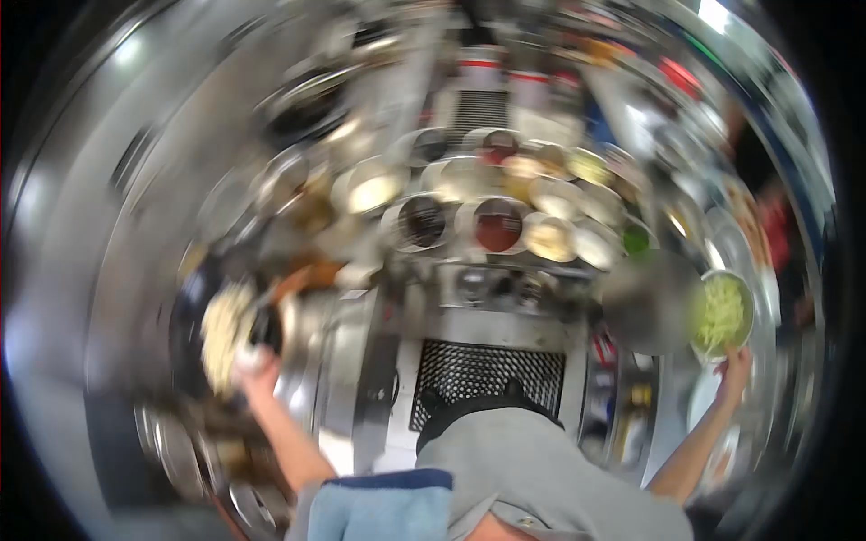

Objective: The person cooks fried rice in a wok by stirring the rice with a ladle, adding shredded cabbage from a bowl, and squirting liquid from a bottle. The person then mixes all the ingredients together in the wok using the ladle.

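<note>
The black floor mat full of holes (492, 365) lies under the person's feet, and the arms spread wide to either side of it. To the left of the mat, the left hand (259, 363) is at the near edge of a round, dark metal wok (188, 311) bearing long, pale, noodle-like strands (225, 329). A small white patch shows at this hand, too smeared to name; if it is cloth, it may be there to guard against heat. I cannot tell whether the left fingers are closed.

To the right of the mat, the right hand (736, 365) grips the near rim of a round metal bowl (750, 302) filled with pale green shreds (722, 311). Holding the rim probably keeps the fingers clear of the food and the bowl level.

Beyond the mat, round light-walled tubs stand close together, among them one of dark brown sauce (422, 221) and one of red sauce (497, 227). They are likely grouped and left uncovered so that either hand can reach in from this one standing spot.
</note>
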Demonstrator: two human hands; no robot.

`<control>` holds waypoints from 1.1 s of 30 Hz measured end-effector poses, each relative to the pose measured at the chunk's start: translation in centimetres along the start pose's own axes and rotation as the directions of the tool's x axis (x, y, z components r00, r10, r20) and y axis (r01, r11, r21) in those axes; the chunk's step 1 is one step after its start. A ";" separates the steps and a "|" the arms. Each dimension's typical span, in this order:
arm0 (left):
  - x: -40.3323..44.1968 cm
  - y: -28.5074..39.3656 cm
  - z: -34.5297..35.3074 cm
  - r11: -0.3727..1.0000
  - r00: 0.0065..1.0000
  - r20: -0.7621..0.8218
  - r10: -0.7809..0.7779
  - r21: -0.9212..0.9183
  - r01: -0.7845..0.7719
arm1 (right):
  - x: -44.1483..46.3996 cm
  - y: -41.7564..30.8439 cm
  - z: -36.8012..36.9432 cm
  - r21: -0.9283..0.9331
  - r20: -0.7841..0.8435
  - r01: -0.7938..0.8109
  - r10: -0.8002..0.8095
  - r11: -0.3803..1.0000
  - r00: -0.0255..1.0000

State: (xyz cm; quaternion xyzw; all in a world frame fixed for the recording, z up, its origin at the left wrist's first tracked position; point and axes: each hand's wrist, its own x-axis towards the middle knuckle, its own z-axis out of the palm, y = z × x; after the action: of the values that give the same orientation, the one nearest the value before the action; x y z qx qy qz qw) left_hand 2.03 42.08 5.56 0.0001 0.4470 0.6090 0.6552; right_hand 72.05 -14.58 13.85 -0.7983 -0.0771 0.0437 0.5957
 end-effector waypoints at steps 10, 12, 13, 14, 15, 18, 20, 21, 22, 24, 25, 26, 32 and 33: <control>0.3 -0.9 -0.3 0.992 0.992 0.117 -0.036 -0.116 0.050 | -27.0 -29.4 58.4 0.566 0.482 0.765 -0.876 0.306 -0.005; -0.1 -0.8 0.0 0.992 0.996 0.061 -0.066 -0.107 0.072 | -34.3 -32.0 64.5 0.705 0.132 0.699 -0.947 -0.120 -0.295; 0.3 -1.0 -0.5 0.994 0.995 0.083 -0.055 -0.092 0.063 | -37.2 -32.8 66.8 0.678 0.182 0.722 -0.920 -0.138 -0.347; 0.8 -1.1 -0.7 0.996 0.992 0.113 -0.047 -0.071 0.056 | -39.6 -33.4 68.9 0.644 0.230 0.747 -0.891 -0.163 -0.392; 0.2 -0.8 -0.5 0.995 0.993 0.101 -0.059 -0.071 0.066 | -41.5 -34.1 70.7 0.643 0.218 0.749 -0.900 -0.160 -0.378; 0.4 -1.2 -0.7 0.996 0.994 0.106 -0.034 -0.079 0.042 | -45.1 -34.7 75.3 0.641 0.179 0.754 -0.927 -0.144 -0.330; 1.0 -1.6 -1.2 0.993 0.992 0.123 -0.030 -0.108 0.044 | -46.4 -32.8 78.2 0.659 0.152 0.743 -0.947 -0.115 -0.281; 0.5 -1.3 -0.9 0.994 0.994 0.108 -0.033 -0.097 0.044 | -47.0 -31.1 79.0 0.663 0.175 0.742 -0.942 -0.104 -0.288; -0.1 -1.0 -0.5 0.996 0.995 0.093 -0.039 -0.081 0.046 | -46.8 -28.6 80.6 0.583 0.317 0.799 -0.863 -0.149 -0.393; 0.0 -1.1 -0.7 0.994 0.995 0.094 -0.028 -0.101 0.038 | -45.9 -25.7 81.4 0.519 0.591 0.787 -0.525 -0.333 -0.612; 0.2 -1.1 -0.7 0.993 0.996 0.079 -0.036 -0.106 0.044 | -46.1 -25.5 80.8 0.549 0.546 0.785 -0.588 -0.287 -0.596; 0.3 -1.1 -0.7 0.993 0.996 0.070 -0.049 -0.100 0.056 | -46.2 -25.5 80.5 0.569 0.504 0.786 -0.654 -0.240 -0.564; 2.8 -0.1 -4.3 0.931 0.892 0.403 -0.204 -0.203 0.304 | -40.7 -29.9 78.2 0.529 0.558 0.848 -0.767 0.035 -0.317; 2.4 -0.2 -3.5 0.977 0.984 0.146 -0.102 -0.170 0.126 | -38.3 -30.4 77.0 0.539 0.455 0.840 -0.861 0.061 -0.229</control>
State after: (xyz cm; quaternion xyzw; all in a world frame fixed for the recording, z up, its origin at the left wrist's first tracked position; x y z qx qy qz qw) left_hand -0.21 42.02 1.98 -0.0427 0.3440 0.6065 0.7156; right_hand 19.77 59.84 20.06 -0.4178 -0.8213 -0.0753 0.3812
